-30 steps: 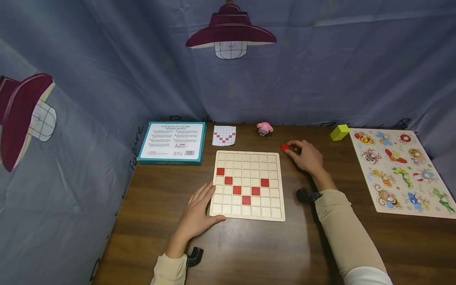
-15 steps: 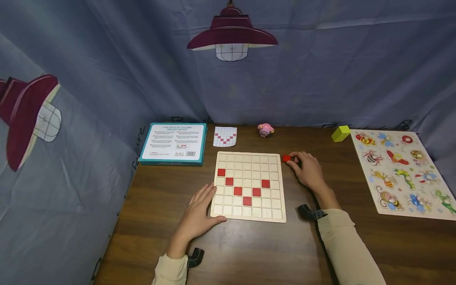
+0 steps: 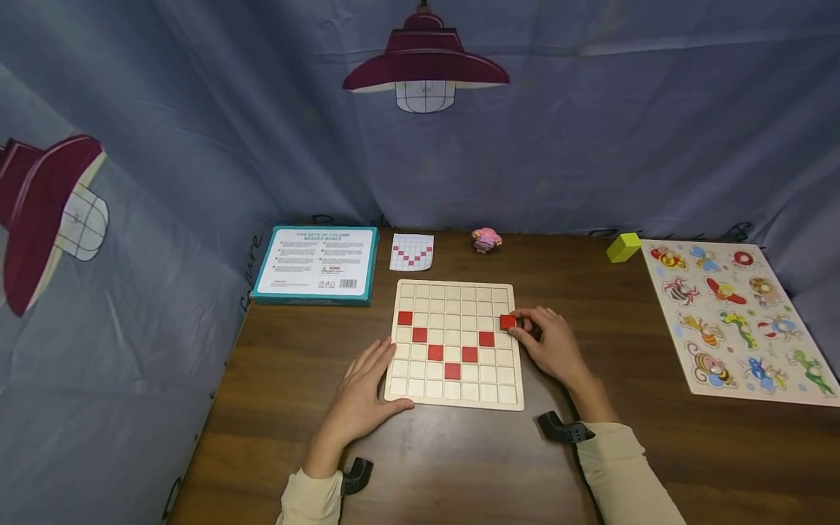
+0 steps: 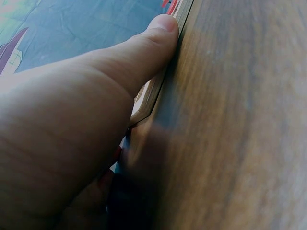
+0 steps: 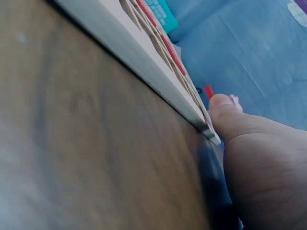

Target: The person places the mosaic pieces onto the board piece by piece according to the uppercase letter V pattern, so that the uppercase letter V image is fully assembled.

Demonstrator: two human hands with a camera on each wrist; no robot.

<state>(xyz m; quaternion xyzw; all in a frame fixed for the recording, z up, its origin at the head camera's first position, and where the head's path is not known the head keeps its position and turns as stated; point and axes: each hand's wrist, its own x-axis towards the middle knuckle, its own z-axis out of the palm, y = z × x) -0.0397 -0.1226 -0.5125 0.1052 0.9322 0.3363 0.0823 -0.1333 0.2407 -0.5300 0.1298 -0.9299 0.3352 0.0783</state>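
pinching a red square tile [image 3: 507, 321] in my right hand [image 3: 550, 345], thumb and fingertips curled round it, tile sitting just over the right edge of the wooden grid board [image 3: 454, 399], about level w/ the third row from the far side. the tile lies at the left tip of my fingers, so it points inward toward the grid; the nearest cell is the rightmost column, one up and one right of the red tile [image 3: 486, 338] already seated there. can't tell if it's touching the board yet or hanging just above. right hand is far nearer that spot than the left.

left hand [image 3: 364, 394] lies flat & relaxed, fingers straight against the board's near-left corner, thumb along the near edge, holding nothing. left wrist view shows that thumb [image 4: 144, 52] pressed to the board's rim.

board holds five seated red tiles in a v: they step down from the left to a lowest one at [image 3: 452, 371], then back up to the right. other cells show bare wood.

further out on the brown table [image 3: 446, 467]: pattern card [image 3: 413, 252] w/ a red v, teal box [image 3: 317, 264], pink figure [image 3: 486, 238], yellow-green block [image 3: 623, 247], animal peg puzzle [image 3: 738, 321] at far right.
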